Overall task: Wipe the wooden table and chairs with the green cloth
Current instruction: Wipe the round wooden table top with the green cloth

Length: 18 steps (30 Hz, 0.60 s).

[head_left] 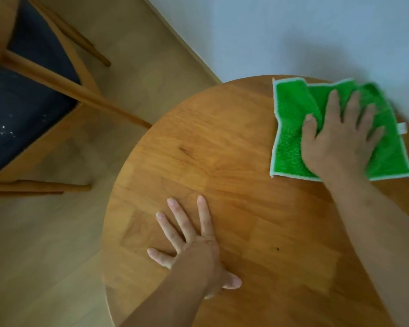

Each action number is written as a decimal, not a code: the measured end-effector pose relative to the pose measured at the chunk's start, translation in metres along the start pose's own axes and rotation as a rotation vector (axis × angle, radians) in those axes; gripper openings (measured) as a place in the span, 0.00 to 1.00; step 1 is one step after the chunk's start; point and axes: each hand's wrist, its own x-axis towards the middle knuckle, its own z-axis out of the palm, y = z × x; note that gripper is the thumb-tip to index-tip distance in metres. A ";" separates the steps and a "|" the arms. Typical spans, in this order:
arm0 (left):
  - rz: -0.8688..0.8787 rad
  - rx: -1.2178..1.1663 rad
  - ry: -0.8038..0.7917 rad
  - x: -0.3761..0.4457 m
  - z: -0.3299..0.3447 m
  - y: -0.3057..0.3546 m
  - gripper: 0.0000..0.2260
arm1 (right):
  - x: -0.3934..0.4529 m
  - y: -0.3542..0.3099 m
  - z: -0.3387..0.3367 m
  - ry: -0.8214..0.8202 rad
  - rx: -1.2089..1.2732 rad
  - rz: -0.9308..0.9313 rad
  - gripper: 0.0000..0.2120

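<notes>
A round table (234,161) fills the lower right of the view, its far edge close to the wall (293,31). A cloth (291,128) lies flat on the table's far right part. The right hand (340,138) rests on the cloth. The left hand (194,246) lies flat on the table's near left part. A chair (33,102) stands on the floor (45,256) to the table's left, apart from it.

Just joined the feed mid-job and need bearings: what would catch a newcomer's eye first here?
The bright green cloth with a white hem stands out, pressed flat under the right hand at the far right of the round wooden table, near the white wall. The left hand lies spread on the table's near side. A wooden chair with a dark blue seat stands at the left.
</notes>
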 end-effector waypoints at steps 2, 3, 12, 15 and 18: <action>0.004 -0.004 0.008 -0.001 0.001 -0.001 0.72 | -0.001 -0.024 0.003 -0.031 -0.003 0.046 0.35; 0.008 -0.010 0.006 -0.001 0.001 0.000 0.72 | -0.002 -0.039 0.005 -0.043 -0.003 0.037 0.35; -0.086 0.014 0.093 0.009 0.014 0.005 0.59 | -0.119 -0.161 0.034 -0.151 -0.027 -0.793 0.30; -0.087 0.025 0.069 0.007 0.011 0.004 0.62 | -0.108 -0.149 0.033 -0.151 0.030 -0.826 0.29; -0.034 0.065 0.046 0.003 0.006 0.001 0.71 | -0.064 -0.119 0.024 -0.074 0.017 -0.661 0.31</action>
